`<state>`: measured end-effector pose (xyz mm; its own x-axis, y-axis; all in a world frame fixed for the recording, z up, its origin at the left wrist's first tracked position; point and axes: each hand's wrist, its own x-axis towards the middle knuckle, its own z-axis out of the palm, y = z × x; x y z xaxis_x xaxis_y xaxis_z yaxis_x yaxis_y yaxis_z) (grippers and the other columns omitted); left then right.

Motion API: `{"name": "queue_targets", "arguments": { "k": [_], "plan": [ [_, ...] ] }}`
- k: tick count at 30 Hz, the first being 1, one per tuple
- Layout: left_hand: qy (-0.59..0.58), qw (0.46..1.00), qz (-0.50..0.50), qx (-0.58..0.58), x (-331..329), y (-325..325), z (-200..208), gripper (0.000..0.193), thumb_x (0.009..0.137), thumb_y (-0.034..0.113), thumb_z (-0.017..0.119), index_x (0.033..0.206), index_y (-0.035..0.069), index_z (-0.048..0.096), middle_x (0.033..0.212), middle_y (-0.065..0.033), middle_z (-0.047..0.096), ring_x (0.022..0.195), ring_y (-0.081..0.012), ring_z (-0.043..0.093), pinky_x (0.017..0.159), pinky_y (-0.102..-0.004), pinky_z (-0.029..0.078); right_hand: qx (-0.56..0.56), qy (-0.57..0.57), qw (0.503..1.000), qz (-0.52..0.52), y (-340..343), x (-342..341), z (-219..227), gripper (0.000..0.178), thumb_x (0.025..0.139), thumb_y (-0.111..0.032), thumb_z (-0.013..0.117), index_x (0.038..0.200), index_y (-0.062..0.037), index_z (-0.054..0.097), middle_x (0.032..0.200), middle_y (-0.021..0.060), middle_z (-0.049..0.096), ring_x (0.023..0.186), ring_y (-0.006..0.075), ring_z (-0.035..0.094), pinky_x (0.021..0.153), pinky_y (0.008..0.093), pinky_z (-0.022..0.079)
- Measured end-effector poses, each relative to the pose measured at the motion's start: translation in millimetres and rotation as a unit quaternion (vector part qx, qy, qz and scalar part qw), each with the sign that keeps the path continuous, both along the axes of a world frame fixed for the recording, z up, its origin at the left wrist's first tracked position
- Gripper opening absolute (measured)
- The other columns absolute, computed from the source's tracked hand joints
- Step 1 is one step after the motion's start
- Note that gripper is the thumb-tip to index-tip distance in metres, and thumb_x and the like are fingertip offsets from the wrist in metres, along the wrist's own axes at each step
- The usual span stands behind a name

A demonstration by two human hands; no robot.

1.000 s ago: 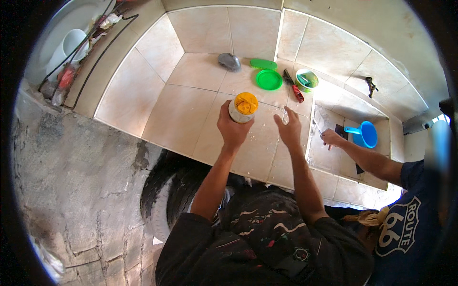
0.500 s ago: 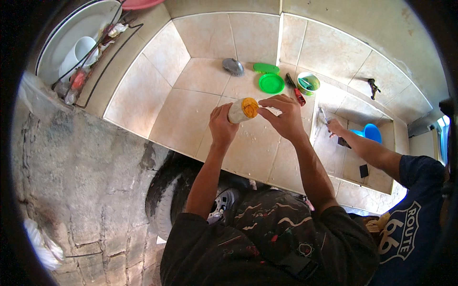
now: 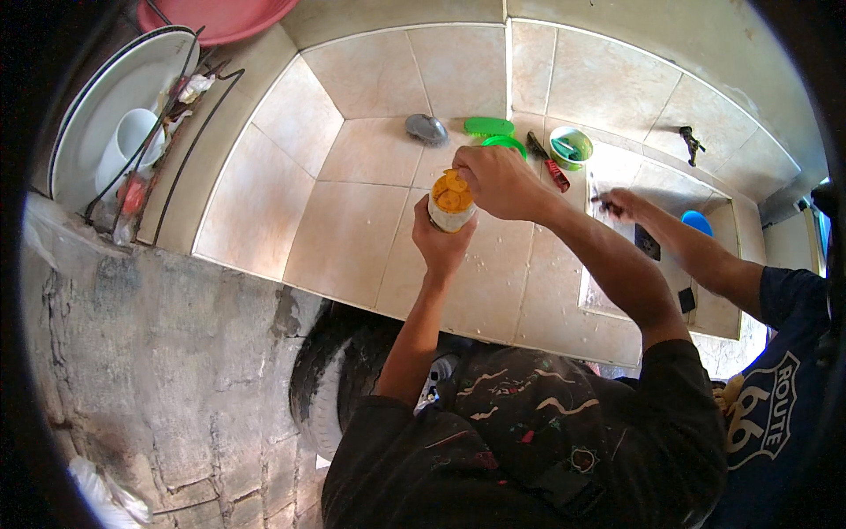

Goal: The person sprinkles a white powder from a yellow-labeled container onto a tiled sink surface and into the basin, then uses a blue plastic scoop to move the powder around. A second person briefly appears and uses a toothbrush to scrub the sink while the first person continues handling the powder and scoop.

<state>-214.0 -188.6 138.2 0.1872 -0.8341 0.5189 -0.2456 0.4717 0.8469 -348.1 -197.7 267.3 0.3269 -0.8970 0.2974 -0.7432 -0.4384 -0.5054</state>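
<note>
Over the tiled bench (image 3: 339, 229), the left hand's grip (image 3: 446, 240) wrapped one jar (image 3: 446, 218); the right hand (image 3: 502, 183) touched its yellow lid (image 3: 451, 193), though whether its grip pinched, I could not tell. Behind were one green brush (image 3: 489, 126) and one tub (image 3: 571, 164).

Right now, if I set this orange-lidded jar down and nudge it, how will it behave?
The jar will probably feel stiff, since it looks undented in your left hand. Its rounded body could roll if it tips onto its side. Its weight is hard to judge, as the contents don't show clearly.
</note>
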Motion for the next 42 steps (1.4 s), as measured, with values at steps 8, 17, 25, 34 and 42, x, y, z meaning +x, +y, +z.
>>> {"name": "queue_targets", "arguments": {
  "k": [8,17,25,34,42],
  "plan": [
    [0.009,0.988,-0.153,0.039,-2,2,22,0.076,0.055,0.013,0.083,0.119,0.003,0.043,0.101,-0.0098,0.061,0.092,-0.019,0.061,0.081,-0.0335,0.05,0.017,-0.019,0.995,0.1,-22,-11,19,0.014,0.081,-0.014,0.054,0.081,-0.0012,0.061,0.082,0.0182,0.064,0.077,0.0355,0.062,0.068,0.0442,0.048],
    [-0.066,0.98,-0.136,0.13,6,18,-12,0.066,0.056,0.014,0.082,0.112,0.003,0.048,0.097,-0.0126,0.064,0.09,-0.0235,0.064,0.079,-0.0355,0.051,0.116,0.016,0.985,0.131,-9,-48,-13,0.028,0.078,-0.022,0.066,0.097,-0.0021,0.06,0.083,0.014,0.064,0.075,0.027,0.063,0.068,0.0356,0.051],
    [-0.093,0.972,-0.112,0.182,12,22,-22,0.056,0.055,0.014,0.084,0.101,0.002,0.055,0.087,-0.0114,0.067,0.082,-0.0232,0.067,0.073,-0.0355,0.053,0.187,-0.081,0.975,0.09,11,-79,-62,0.042,0.077,-0.031,0.071,0.105,-0.0012,0.059,0.089,0.0139,0.065,0.081,0.0219,0.065,0.069,0.0327,0.052],
    [0.046,0.949,-0.171,0.259,12,3,-45,0.051,0.058,0.011,0.084,0.101,0.003,0.058,0.089,-0.0067,0.067,0.08,-0.0174,0.065,0.073,-0.032,0.051,0.33,-0.15,0.932,0.001,62,-89,-149,0.05,0.076,-0.028,0.072,0.114,-0.0016,0.054,0.095,0.0134,0.064,0.087,0.0205,0.062,0.079,0.0317,0.049],
    [0.227,0.838,-0.41,0.281,-26,8,-29,0.066,0.057,0.011,0.083,0.114,0.003,0.05,0.102,-0.0058,0.061,0.089,-0.018,0.061,0.079,-0.0325,0.05,0.357,-0.552,0.744,0.12,64,-50,-185,0.078,0.058,-0.027,0.083,0.123,-0.0036,0.047,0.11,0.0074,0.058,0.102,0.021,0.056,0.093,0.0361,0.043]
  ]
}}
